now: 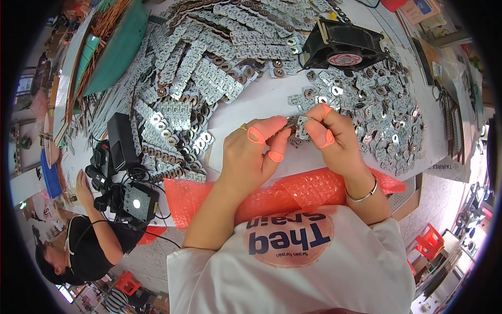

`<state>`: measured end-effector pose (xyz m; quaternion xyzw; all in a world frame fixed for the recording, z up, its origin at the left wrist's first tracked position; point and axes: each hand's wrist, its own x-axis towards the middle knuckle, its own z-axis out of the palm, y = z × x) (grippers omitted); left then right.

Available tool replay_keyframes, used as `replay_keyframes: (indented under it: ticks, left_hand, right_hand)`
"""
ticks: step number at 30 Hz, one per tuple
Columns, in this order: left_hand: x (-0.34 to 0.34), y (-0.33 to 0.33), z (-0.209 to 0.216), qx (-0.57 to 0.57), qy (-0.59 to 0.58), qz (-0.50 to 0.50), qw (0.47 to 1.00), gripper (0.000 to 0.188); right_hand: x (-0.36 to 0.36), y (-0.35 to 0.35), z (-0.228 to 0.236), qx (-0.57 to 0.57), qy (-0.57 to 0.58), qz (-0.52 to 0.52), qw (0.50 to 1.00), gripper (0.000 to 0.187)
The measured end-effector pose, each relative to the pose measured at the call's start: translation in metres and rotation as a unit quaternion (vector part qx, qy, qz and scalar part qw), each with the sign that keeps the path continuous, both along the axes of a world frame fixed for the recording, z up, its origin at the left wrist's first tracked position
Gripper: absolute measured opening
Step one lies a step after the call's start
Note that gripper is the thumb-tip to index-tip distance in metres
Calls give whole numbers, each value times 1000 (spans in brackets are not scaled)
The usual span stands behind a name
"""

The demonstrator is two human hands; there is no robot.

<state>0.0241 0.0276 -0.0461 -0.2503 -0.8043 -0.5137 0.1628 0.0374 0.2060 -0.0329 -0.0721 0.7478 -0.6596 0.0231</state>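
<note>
The fingers (270,126) of the left hand (244,154) and of the right hand (342,141) cover a good part of the metal piece (301,126) between them, so I cannot tell its full shape, nor whether it is one or several. The forearms (208,219) hide portions of the red wrap (308,189), while many small parts (400,125) overlap and are too tiny to be told apart. The basin (123,49) is cut by the upper edge, and the shirt (293,285) by the lower one.

Black fan (342,46) beyond red bubble wrap (308,191), green basin (121,49) at left.
</note>
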Motion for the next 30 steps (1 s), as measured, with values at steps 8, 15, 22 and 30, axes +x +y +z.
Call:
replay_keyframes:
  ticks: [8, 15, 22, 30]
  left_hand:
    - [1, 2, 3, -16, -21, -24, 999, 23]
    - [2, 6, 8, 144, -201, -59, 967, 28]
    - [-2, 10, 5, 84, -127, -62, 986, 25]
    - [-5, 16, 2, 59, -92, -46, 993, 26]
  right_hand:
    - [-2, -1, -1, 59, 74, -27, 995, 17]
    - [-1, 3, 11, -25, -63, -39, 997, 15]
    - [-2, 4, 9, -28, -45, -37, 998, 18]
    - [-3, 1, 4, -68, -81, -75, 992, 16]
